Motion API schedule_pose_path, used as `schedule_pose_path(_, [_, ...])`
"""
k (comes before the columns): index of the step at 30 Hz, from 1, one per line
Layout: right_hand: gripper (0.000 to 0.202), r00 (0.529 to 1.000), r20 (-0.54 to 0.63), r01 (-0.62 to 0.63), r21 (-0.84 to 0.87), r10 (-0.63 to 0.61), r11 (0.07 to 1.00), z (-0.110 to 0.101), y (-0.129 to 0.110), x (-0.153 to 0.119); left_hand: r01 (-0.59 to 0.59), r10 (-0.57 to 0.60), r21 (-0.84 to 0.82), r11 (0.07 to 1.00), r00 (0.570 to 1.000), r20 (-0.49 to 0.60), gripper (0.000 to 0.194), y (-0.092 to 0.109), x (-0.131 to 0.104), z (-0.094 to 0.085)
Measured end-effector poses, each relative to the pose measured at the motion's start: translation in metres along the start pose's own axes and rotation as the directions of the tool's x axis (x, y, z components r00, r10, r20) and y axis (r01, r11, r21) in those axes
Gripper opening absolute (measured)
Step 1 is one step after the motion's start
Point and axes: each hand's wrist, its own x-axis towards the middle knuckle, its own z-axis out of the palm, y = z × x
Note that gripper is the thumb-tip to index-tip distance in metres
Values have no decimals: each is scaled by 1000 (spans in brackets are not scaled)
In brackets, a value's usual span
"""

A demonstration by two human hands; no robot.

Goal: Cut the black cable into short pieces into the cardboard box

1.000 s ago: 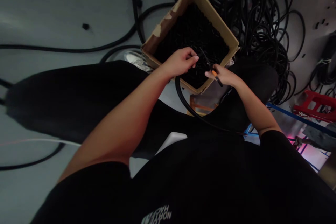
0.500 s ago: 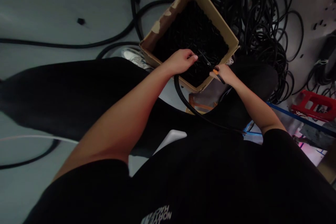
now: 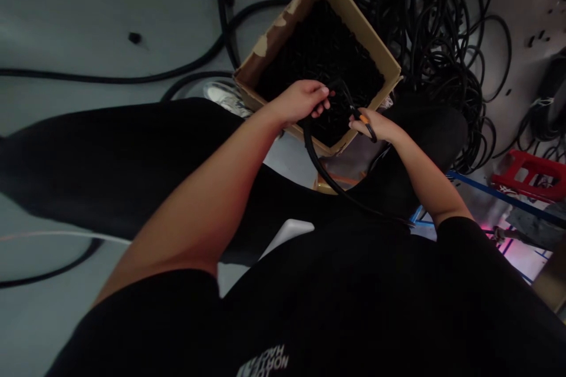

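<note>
My left hand [image 3: 303, 99] is closed, thumb against fingers, on a black hose [image 3: 322, 171] over the near side of an open cardboard box [image 3: 369, 15]. The hose curves down from this hand toward my lap. In my right hand [image 3: 375, 125], near the box's right-hand corner, are scissors [image 3: 366, 122] with orange and black handles. Their blades point up and left, close to the dark end beyond my left fingers; whether they touch it I cannot tell. Many short black pieces [image 3: 318, 41] fill the box.
A tangle of black cable [image 3: 435, 41] lies right of the box. Long black hoses [image 3: 132, 78] cross the grey floor at left, with small black bits [image 3: 135, 37] scattered about. A red plastic stool [image 3: 528, 175] is at far right. My legs flank the box.
My left fingers have shifted slightly, and a dark end now shows past them near the scissors. The hose below has swung a little to the right. The scissors have turned slightly.
</note>
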Motion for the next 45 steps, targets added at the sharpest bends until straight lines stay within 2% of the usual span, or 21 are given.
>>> schedule_pose_path(2, [17,1000,-6,-6,-15,6,1000,1,-3,1,11,-11,2,1000,1000,22,10,4,-2,5])
schedule_pose_path(6, [20,1000,-28,-9,-3,9,1000,0,-8,1,18,-18,5,1000,999,43,18,7,-4,11])
schedule_pose_path(9, [31,999,-38,-39,-19,39,999,-1,-10,1,-7,5,52,999,999,45,12,6,-4,12])
schedule_pose_path(15, [49,987,-128,-106,-32,101,994,1,-19,-7,-78,83,93,993,995,-53,17,7,-1,14])
schedule_pose_path(20, [52,976,-154,-162,-57,152,985,2,-26,-11,11,-7,60,998,998,-57,25,8,0,11])
schedule_pose_path(26, [42,968,-177,-211,-205,176,956,3,-18,-2,66,-63,90,994,997,-35,24,-10,7,10])
schedule_pose_path(31, [40,983,-45,-183,-209,177,961,4,-8,-1,60,-58,32,998,997,-42,21,-11,6,13])
schedule_pose_path(34, [33,991,8,-134,-125,136,983,3,-4,-2,32,-36,-57,998,996,-78,20,-3,4,13])
schedule_pose_path(38, [14,994,-84,-73,-34,70,997,-2,-1,0,17,-24,-106,994,997,-67,18,5,0,12])
schedule_pose_path(45, [23,998,-62,12,-101,-18,995,0,2,9,-8,7,-13,1000,999,-52,24,5,-3,21])
